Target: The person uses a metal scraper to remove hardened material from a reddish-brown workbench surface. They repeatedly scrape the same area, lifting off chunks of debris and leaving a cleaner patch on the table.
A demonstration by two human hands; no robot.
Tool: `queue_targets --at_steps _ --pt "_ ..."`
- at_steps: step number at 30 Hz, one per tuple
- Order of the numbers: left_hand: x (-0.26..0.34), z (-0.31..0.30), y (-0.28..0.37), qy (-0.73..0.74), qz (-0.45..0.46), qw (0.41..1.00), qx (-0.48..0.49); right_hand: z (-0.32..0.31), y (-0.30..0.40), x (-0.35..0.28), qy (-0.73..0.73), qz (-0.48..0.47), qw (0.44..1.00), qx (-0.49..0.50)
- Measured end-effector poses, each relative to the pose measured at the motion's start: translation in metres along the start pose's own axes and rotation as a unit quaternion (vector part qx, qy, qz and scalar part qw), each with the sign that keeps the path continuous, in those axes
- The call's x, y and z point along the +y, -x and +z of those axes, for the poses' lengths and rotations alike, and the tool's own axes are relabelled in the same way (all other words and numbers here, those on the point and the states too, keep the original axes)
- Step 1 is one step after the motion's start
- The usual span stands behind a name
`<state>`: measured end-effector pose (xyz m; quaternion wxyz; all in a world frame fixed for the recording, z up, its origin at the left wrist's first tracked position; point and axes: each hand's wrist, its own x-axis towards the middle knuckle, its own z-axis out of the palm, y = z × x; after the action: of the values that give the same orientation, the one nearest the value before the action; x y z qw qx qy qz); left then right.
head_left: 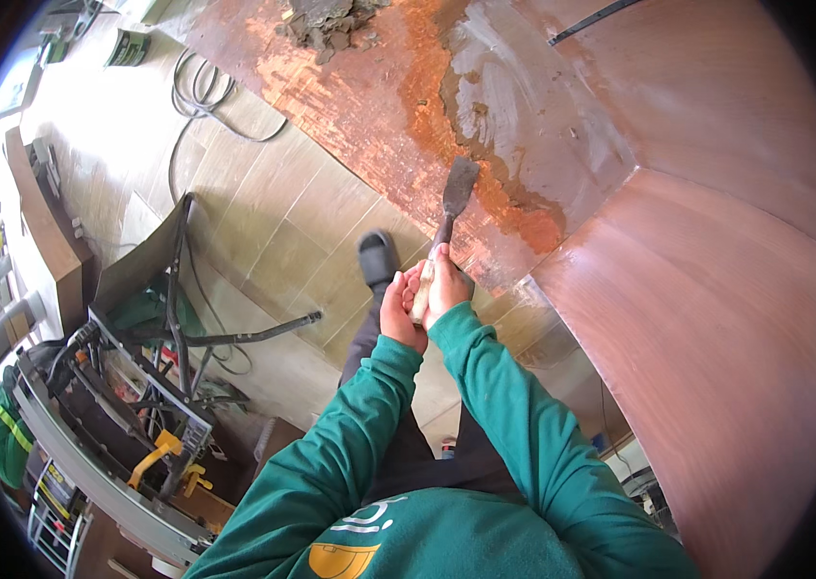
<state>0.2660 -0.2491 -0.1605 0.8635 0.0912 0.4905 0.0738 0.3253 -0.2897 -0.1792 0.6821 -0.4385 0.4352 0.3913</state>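
Observation:
A scraper (461, 184) with a broad metal blade and a pale wooden handle points away from me, over the edge of a large reddish wooden panel (712, 282). My right hand (449, 286) is wrapped around the handle from the right, its thumb lying along it near the neck. Against the handle's left side, my left hand (400, 311) cups its lower end. The blade lies over a rough, scraped band of bare orange wood (437, 108); whether it touches is hard to tell. Beside that band is a grey-brown, smeared patch (516, 87) with a ragged edge.
Loose brown flakes (332, 25) are heaped on the far part of the panel. A dark metal strip (589, 22) rests farther right. Coiled cable (198, 94) lies on the tiled floor. At left stands a cluttered metal-framed machine (133, 391) with a protruding black bar (263, 336).

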Motion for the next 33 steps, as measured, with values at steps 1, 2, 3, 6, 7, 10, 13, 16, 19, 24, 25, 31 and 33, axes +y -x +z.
queue_targets --at_steps 1,2,3,6,7,10,13,16,19,24,25,31,33 --pt "0.003 0.002 -0.002 -0.003 0.002 1.000 -0.006 0.003 0.001 -0.001 -0.004 -0.011 1.000 0.002" --pt "0.006 0.002 -0.001 -0.006 0.004 1.000 -0.012 0.002 0.006 -0.003 -0.005 0.013 1.000 -0.020" --pt "0.011 -0.001 -0.003 -0.007 0.008 1.000 -0.016 0.008 0.011 -0.004 -0.016 0.016 0.999 -0.030" --pt "0.019 -0.009 -0.010 0.038 -0.024 0.999 0.011 0.009 -0.007 0.016 -0.059 -0.011 0.998 0.015" --pt "0.021 -0.012 -0.012 0.049 -0.038 0.998 0.028 0.010 -0.010 0.021 -0.059 -0.012 0.998 0.026" --pt "0.030 -0.021 -0.024 -0.012 -0.078 0.997 -0.021 0.015 -0.009 0.017 -0.037 0.026 0.999 0.009" --pt "0.041 -0.022 -0.029 -0.097 -0.104 0.989 -0.038 0.024 -0.011 0.020 -0.046 -0.014 0.995 0.092" --pt "0.057 -0.020 -0.039 -0.136 -0.128 0.982 0.003 0.041 -0.014 0.024 -0.037 -0.038 0.991 0.119" --pt "0.079 -0.015 -0.048 -0.176 -0.115 0.978 0.011 0.057 -0.022 0.032 -0.061 -0.032 0.990 0.124" --pt "0.098 -0.008 -0.061 -0.214 -0.113 0.970 0.032 0.073 -0.033 0.040 -0.121 -0.027 0.985 0.122" --pt "0.099 -0.005 -0.062 -0.213 -0.117 0.970 0.033 0.072 -0.035 0.040 -0.131 -0.028 0.983 0.122" --pt "0.088 0.000 -0.059 -0.198 -0.134 0.969 0.055 0.067 -0.028 0.026 -0.087 -0.016 0.987 0.130" --pt "0.083 0.001 -0.058 -0.192 -0.138 0.970 0.057 0.061 -0.030 0.027 -0.084 -0.024 0.986 0.140"
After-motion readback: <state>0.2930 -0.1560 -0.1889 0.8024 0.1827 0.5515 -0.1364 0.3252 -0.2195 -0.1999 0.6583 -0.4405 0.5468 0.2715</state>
